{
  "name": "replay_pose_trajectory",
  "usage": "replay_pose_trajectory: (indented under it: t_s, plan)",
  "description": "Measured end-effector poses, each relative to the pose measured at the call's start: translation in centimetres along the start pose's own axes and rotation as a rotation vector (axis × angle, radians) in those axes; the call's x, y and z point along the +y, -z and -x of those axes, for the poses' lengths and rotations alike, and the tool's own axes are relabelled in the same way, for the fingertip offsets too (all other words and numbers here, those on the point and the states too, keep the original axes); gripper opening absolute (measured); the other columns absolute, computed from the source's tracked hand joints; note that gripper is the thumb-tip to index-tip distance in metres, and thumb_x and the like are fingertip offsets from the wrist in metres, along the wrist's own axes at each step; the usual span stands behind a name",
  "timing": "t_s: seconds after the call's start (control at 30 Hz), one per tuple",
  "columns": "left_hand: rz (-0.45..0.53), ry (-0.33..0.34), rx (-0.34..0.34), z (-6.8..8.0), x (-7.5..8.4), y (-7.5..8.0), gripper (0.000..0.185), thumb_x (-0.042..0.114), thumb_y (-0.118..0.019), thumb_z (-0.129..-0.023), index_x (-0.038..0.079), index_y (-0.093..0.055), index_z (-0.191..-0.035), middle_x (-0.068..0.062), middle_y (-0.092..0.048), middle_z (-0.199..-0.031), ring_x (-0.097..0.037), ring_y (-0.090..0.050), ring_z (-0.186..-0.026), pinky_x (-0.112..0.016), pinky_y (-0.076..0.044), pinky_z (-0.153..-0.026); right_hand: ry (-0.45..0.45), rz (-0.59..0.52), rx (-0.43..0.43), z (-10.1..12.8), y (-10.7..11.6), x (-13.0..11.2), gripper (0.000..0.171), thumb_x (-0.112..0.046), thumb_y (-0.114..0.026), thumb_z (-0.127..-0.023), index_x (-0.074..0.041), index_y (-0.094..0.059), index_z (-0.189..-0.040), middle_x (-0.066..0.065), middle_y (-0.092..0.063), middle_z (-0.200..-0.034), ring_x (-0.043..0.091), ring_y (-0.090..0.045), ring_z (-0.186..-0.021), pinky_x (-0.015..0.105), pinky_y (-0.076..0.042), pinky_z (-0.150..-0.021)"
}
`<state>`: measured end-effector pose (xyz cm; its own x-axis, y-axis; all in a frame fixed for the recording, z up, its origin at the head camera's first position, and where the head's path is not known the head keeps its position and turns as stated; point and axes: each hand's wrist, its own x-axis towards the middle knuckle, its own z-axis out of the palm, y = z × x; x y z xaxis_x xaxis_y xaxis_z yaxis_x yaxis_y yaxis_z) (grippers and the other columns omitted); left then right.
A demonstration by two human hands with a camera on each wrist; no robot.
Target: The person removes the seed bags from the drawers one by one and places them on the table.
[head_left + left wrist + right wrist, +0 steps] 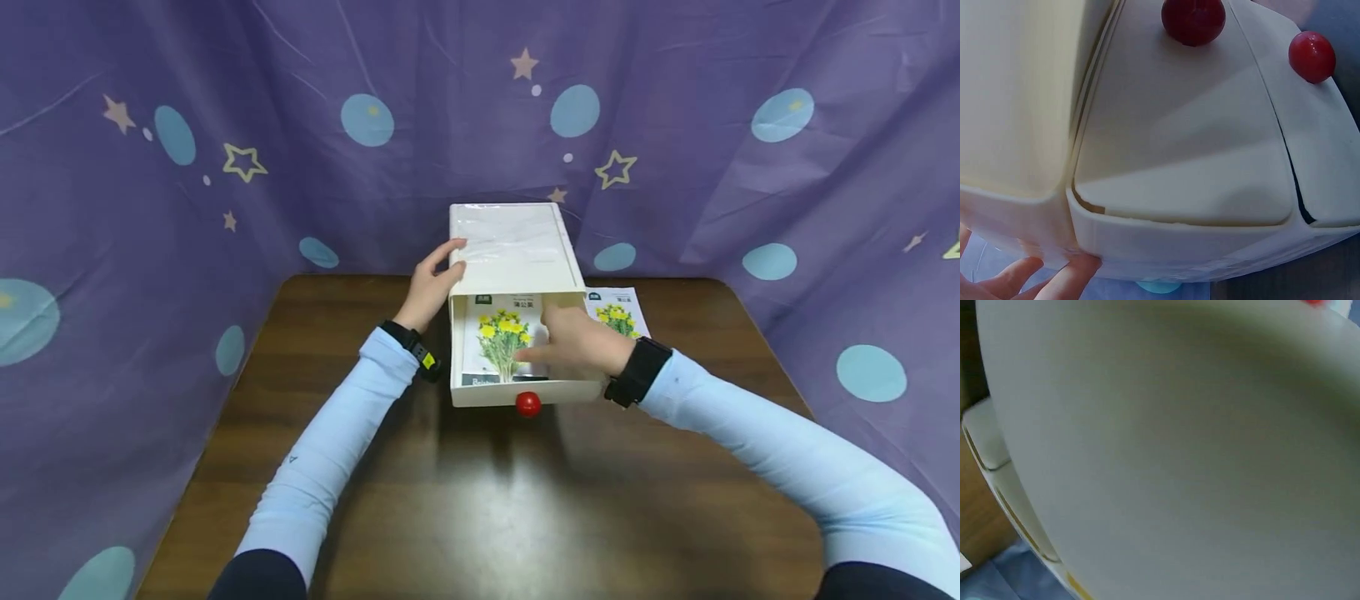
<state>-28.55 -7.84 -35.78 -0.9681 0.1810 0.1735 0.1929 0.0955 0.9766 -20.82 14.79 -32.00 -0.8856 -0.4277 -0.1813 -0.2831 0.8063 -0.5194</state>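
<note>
Cream plastic made up the small drawer box (pixel 513 250), which stood at the far middle of the bench (pixel 480 500) with its drawer (pixel 525 390) pulled out toward the near side, a red knob (pixel 528 404) on its front. Inside the drawer lay a seed packet (pixel 501 337) printed with yellow flowers; a second packet (pixel 617 315) lay flat on the bench just right of the box. Such a packet looked light, thin and bendy, likely best pinched at an edge or slid under flat fingers. The box seemed light enough to shift, so it needed steadying. The left hand (pixel 433 283) rested against the box's left wall, fingers loosely curved over its top edge. The right hand (pixel 581 342) reached into the drawer, palm down, fingers stretched flat on the packet.
</note>
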Motion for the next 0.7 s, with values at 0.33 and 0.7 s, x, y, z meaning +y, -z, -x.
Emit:
replay_pose_trajectory:
  t_s: [0.33, 0.7]
  plan:
    - [0.01, 0.001, 0.0, 0.1, -0.1, 0.0, 0.044, 0.015, -0.052, -0.093, 0.01, -0.047, -0.136, -0.005, -0.041, -0.141, -0.024, -0.047, -0.119, -0.038, -0.04, -0.094, -0.17, -0.477, -0.179, -0.8, 0.2, 1.2, 0.05, -0.016, -0.061, -0.091, 0.012, -0.037, -0.125, 0.029, -0.047, -0.121, 0.031, -0.062, -0.093, 0.037, -0.054, -0.072]
    - [0.016, 0.009, -0.013, 0.0, 0.0, 0.0, 0.044, 0.015, -0.052, -0.094, 0.011, -0.046, -0.137, -0.005, -0.04, -0.142, -0.024, -0.047, -0.119, -0.038, -0.04, -0.095, -0.236, -0.749, -0.145, -1.1, -0.4, 1.6, 0.037, 0.0, -0.052, -0.091, 0.011, -0.035, -0.121, 0.027, -0.053, -0.115, 0.028, -0.059, -0.094, 0.038, -0.051, -0.08]
